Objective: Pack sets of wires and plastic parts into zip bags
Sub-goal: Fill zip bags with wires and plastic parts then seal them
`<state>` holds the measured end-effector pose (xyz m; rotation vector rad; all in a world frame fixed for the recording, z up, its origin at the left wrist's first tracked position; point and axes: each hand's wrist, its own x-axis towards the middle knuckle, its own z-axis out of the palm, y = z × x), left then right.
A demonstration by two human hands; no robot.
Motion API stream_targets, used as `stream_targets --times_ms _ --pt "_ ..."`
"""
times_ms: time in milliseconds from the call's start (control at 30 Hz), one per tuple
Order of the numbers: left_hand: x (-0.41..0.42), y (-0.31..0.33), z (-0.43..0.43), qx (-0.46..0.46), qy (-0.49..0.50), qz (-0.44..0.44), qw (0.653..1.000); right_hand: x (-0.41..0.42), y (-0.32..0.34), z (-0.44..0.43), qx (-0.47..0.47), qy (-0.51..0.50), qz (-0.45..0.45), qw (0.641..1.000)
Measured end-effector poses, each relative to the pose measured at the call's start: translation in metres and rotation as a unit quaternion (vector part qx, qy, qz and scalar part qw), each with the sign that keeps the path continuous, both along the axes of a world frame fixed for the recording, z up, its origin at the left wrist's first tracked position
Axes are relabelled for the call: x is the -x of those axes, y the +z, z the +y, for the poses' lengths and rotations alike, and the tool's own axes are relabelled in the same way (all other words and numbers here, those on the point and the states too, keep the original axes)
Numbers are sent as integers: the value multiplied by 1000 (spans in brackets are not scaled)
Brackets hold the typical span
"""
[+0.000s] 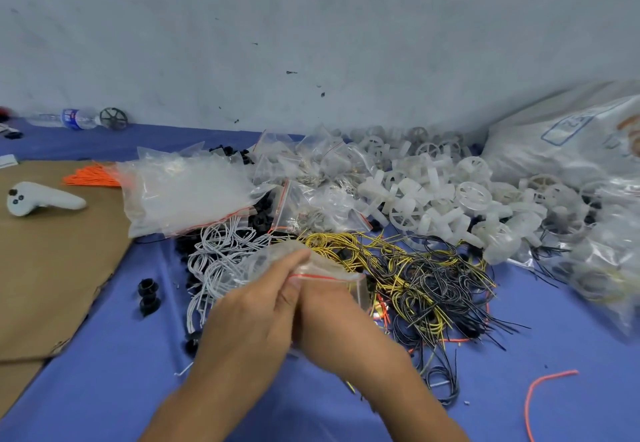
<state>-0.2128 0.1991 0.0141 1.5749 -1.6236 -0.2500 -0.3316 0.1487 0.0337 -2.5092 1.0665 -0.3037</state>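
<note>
Close to the near edge of the blue tabletop (104,389), our left hand (252,310) and our right hand (332,313) meet, and each grip is clamped on the red-lined mouth of one small zip bag (329,268). Just behind it we see white wires (214,258) at the left and yellow and black wires (419,279) at the right. Farther, toward the far edge, white plastic parts (446,195) lie heaped.

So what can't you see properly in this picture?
Head view:
- What's inside the zip bag: blurred, and the left hand covers part of it.
- Fingers of the right hand: hidden under the bag and the left hand.
- The big sack: cut off by the right edge, and its print is blurred.
- The bottle label: too small to read.
</note>
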Motion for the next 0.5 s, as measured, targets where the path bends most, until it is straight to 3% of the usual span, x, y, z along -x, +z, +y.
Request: stream_targets --times_ms 67,200,267,333,433,500 --pt "-5 -1 -4 -2 13 22 1000 23 -6 8 20 35 -117 992" --pt "-7 0 -6 6 6 34 999 86 -5 8 -42 -79 -219 972" --pt "-5 2 -4 3 4 41 999 117 -15 -19 16 -165 -144 976" --pt "-4 3 -3 -1 2 43 999 143 -29 -49 66 -251 7 966" --pt "-3 3 -1 -11 2 57 998 168 -51 -76 15 -289 174 941" --pt "-2 2 0 -16 6 62 998 176 -63 -80 -13 -268 209 940"
